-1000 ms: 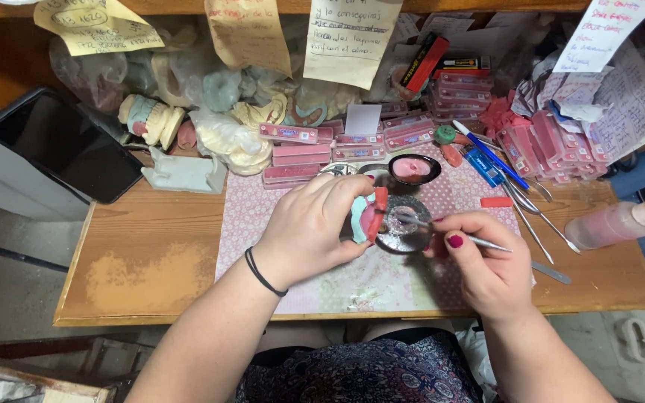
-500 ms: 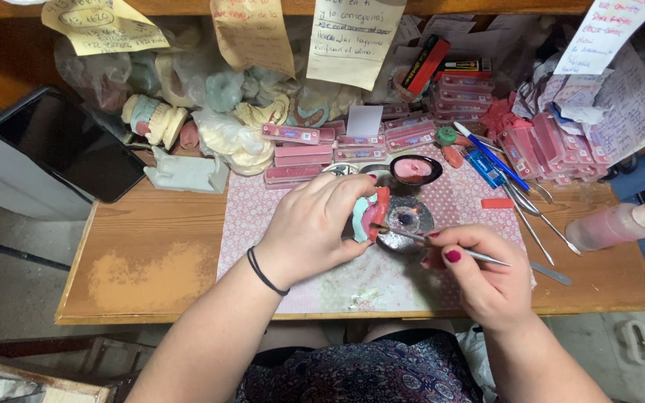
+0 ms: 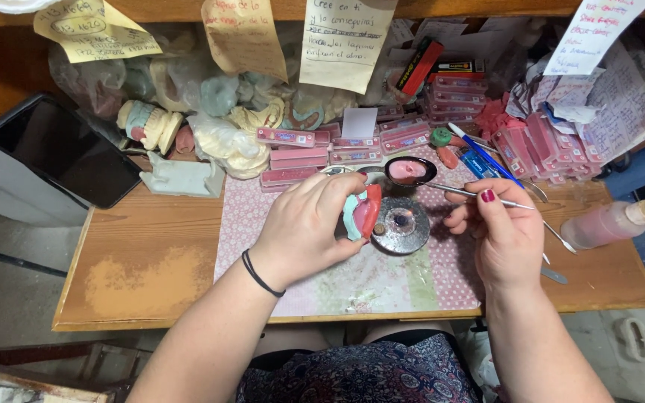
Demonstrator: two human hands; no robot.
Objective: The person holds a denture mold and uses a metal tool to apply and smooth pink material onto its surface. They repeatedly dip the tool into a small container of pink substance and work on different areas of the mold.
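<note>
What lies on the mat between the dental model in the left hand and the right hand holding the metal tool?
In the head view, a round metal dish sits between the dental model in the left hand and the right hand.

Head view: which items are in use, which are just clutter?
In use:
left hand holding dental model
right hand holding metal tool
round metal dish
spoon of pink wax

Lying about:
black tablet
pink boxes
squeeze bottle
plaster casts
paper notes

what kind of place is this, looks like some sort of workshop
Probably a dental lab bench. The left hand holds a green model with pink wax, plaster jaw casts are piled at the back, and the right hand holds a thin metal tool.
</note>
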